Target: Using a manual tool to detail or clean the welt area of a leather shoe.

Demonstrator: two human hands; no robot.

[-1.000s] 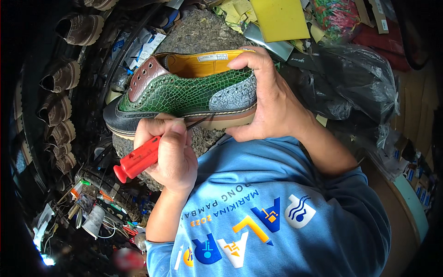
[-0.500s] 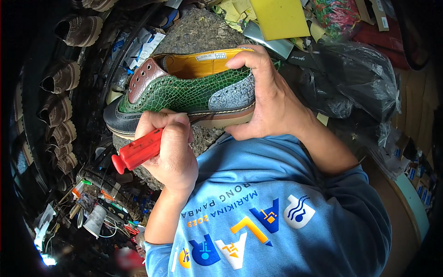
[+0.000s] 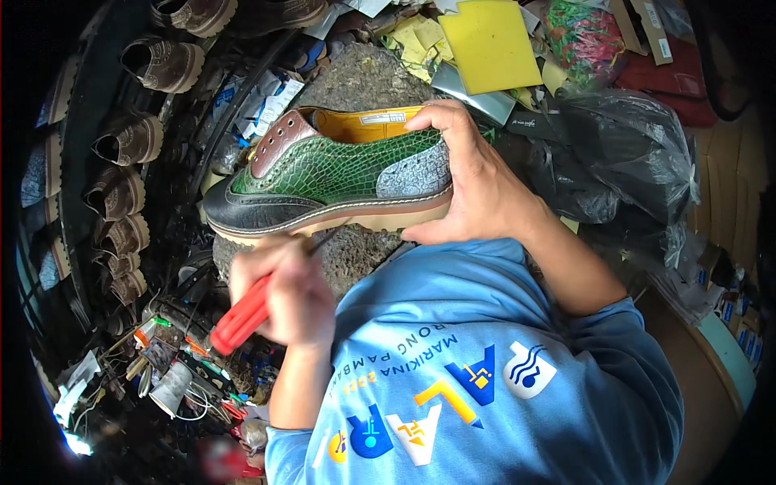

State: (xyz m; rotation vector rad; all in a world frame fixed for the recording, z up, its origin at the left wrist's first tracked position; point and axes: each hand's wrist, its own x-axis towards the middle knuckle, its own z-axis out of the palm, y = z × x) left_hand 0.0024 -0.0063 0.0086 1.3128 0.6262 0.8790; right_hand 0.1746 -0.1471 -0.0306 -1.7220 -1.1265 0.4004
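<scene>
Now your right hand (image 3: 477, 182) wraps around the heel of the green crocodile-pattern leather shoe with a black toe cap, grey heel panel and tan sole (image 3: 331, 182), fingers closed over the collar and thumb under the sole, holding it on its side above the rough grey stone block (image 3: 356, 81). Your left hand (image 3: 283, 291) is clenched on the red-handled awl (image 3: 242, 314), its thin metal tip angled up to the sole edge near the middle of the shoe (the hand is blurred, so the exact contact is hard to tell). Beyond, a yellow foam sheet (image 3: 491, 40) lies among scraps, a black plastic bag (image 3: 630, 149) sits right, and brown shoes (image 3: 129, 137) line the left side.
</scene>
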